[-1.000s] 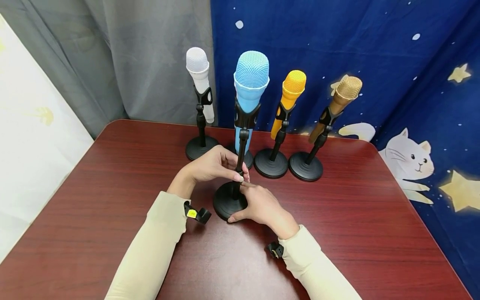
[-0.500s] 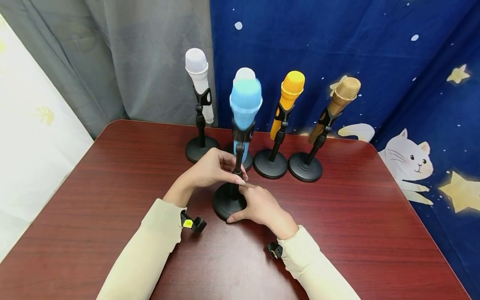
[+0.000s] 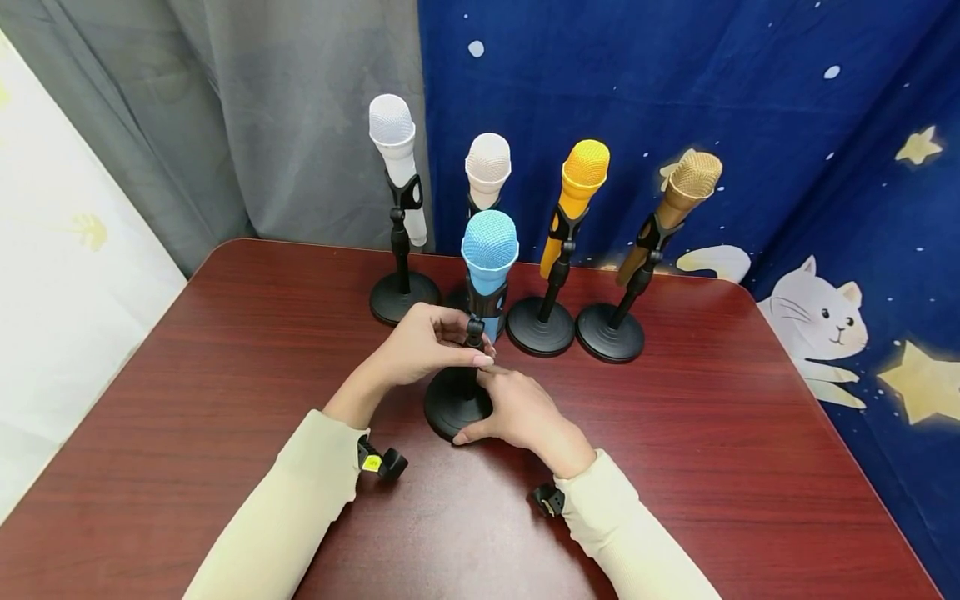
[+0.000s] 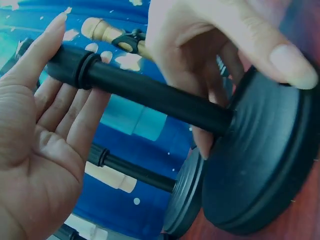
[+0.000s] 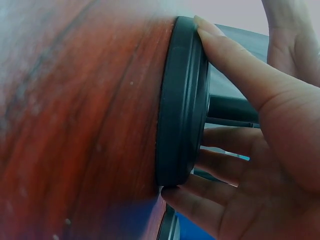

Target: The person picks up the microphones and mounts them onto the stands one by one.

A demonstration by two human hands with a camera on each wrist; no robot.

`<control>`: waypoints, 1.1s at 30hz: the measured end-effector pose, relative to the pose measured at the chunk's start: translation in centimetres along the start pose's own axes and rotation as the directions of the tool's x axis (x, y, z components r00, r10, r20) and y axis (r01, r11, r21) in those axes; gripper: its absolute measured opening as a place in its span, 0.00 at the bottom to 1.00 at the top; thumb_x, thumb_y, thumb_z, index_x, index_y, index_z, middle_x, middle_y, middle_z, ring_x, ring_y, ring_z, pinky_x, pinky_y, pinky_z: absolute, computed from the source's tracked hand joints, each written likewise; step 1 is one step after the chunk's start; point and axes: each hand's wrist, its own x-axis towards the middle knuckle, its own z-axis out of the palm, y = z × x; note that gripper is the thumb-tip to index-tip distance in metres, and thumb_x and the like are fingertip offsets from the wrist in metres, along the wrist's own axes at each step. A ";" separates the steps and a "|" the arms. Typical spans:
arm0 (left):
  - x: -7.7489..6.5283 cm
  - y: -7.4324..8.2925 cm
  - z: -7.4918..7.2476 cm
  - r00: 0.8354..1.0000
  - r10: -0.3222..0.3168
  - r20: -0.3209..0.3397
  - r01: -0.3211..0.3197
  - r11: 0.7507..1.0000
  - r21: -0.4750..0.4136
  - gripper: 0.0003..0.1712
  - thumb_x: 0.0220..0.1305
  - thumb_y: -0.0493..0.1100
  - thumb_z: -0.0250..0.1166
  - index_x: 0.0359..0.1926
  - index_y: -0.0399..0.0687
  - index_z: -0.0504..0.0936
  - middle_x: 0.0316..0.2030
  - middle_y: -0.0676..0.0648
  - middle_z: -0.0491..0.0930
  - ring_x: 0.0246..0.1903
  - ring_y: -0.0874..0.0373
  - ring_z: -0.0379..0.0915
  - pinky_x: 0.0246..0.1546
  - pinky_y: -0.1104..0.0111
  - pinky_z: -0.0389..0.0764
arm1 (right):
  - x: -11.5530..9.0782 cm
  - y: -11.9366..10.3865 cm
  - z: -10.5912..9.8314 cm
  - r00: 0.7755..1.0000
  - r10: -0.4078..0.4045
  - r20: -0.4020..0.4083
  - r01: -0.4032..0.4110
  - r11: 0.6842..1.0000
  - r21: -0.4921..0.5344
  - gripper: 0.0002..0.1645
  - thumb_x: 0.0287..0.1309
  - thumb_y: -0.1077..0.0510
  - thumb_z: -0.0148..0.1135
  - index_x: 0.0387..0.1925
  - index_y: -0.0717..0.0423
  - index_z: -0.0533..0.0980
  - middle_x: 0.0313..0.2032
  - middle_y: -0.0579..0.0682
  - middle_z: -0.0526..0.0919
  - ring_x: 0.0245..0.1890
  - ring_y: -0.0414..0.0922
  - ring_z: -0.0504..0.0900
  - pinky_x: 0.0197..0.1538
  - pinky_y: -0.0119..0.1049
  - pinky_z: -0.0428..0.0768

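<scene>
A blue microphone (image 3: pixel 490 242) sits in the clip of a black microphone stand (image 3: pixel 450 404) at mid-table. My left hand (image 3: pixel 420 346) holds the stand's upright, with thumb and fingers around the ribbed collar (image 4: pixel 72 66) in the left wrist view. My right hand (image 3: pixel 521 408) grips the round base, its thumb on the near edge and fingers at the far side. In the right wrist view the base (image 5: pixel 182 105) lies flat on the table. Part of the upright is hidden behind my left fingers.
Behind stand a white microphone (image 3: pixel 393 137), a pale one (image 3: pixel 488 162) partly hidden by the blue one, a yellow one (image 3: pixel 585 171) and a gold one (image 3: pixel 690 183), all on black stands. Curtains hang past the back edge of the red-brown table (image 3: pixel 712 467).
The blue microphone has sunk toward the base as the upright shortened, uncovering the pale microphone behind. My left forearm shifted slightly toward me and left. The right hand stays at the base.
</scene>
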 end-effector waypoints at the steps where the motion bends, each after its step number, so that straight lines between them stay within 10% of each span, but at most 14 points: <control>1: -0.2 0.0 0.2 1.000 0.004 -0.025 -0.004 1.000 0.007 0.13 0.56 0.32 0.75 0.43 0.34 0.85 0.38 0.38 0.89 0.39 0.57 0.88 0.48 0.66 0.87 | 0.0 0.0 0.0 1.000 0.004 0.001 -0.004 1.000 -0.003 0.42 0.38 0.36 0.83 0.53 0.52 0.80 0.57 0.49 0.83 0.52 0.48 0.84 0.53 0.47 0.82; 5: -1.2 0.0 1.7 0.972 0.052 -0.228 -0.032 0.996 0.089 0.18 0.52 0.38 0.79 0.43 0.41 0.85 0.41 0.42 0.87 0.39 0.55 0.88 0.47 0.67 0.87 | 0.1 0.0 0.1 1.000 0.024 0.006 -0.024 1.000 -0.020 0.42 0.37 0.35 0.83 0.52 0.51 0.80 0.55 0.49 0.84 0.50 0.48 0.84 0.53 0.46 0.82; 11: -2.6 0.2 5.1 0.837 0.103 -0.537 -0.012 0.985 0.170 0.26 0.50 0.44 0.81 0.49 0.46 0.80 0.43 0.46 0.83 0.42 0.58 0.83 0.49 0.68 0.85 | -0.1 0.0 0.1 1.000 0.025 -0.006 -0.025 1.000 0.004 0.45 0.37 0.37 0.83 0.57 0.50 0.78 0.57 0.48 0.84 0.50 0.49 0.85 0.54 0.47 0.81; 19: -3.0 0.2 8.2 0.706 0.105 -0.700 0.033 0.983 0.180 0.29 0.51 0.48 0.81 0.52 0.46 0.79 0.47 0.48 0.81 0.43 0.59 0.82 0.50 0.67 0.85 | -0.2 0.0 0.2 0.999 0.046 -0.019 -0.046 0.999 0.018 0.46 0.37 0.37 0.84 0.57 0.52 0.77 0.52 0.53 0.87 0.48 0.53 0.86 0.54 0.50 0.82; 33: -1.8 0.0 8.7 0.620 0.065 -0.782 0.043 0.992 0.116 0.22 0.50 0.49 0.81 0.41 0.47 0.81 0.39 0.49 0.84 0.34 0.59 0.83 0.40 0.62 0.85 | -0.4 0.1 0.1 0.999 0.010 -0.044 -0.008 0.999 0.037 0.52 0.37 0.39 0.84 0.65 0.49 0.74 0.59 0.51 0.83 0.55 0.51 0.84 0.58 0.50 0.81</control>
